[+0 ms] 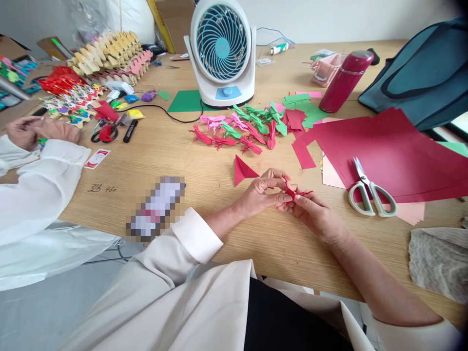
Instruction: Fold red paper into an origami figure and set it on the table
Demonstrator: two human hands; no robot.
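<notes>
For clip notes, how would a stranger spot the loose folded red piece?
Find the white fan, then the folded paper figures in front of it. Between them and the wearer's left hand lies the red piece, its broad triangular flaps unlike the figures' thin ends.

A red folded-paper figure (pixel 290 193), its thin pointed limbs jutting upward and rightward, its creased middle partly hidden, is held above the desk (pixel 208 187), closer to the near edge than the far.

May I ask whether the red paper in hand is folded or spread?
Folded: between left hand and right hand, the red paper forms a small shape with narrow points.
</notes>
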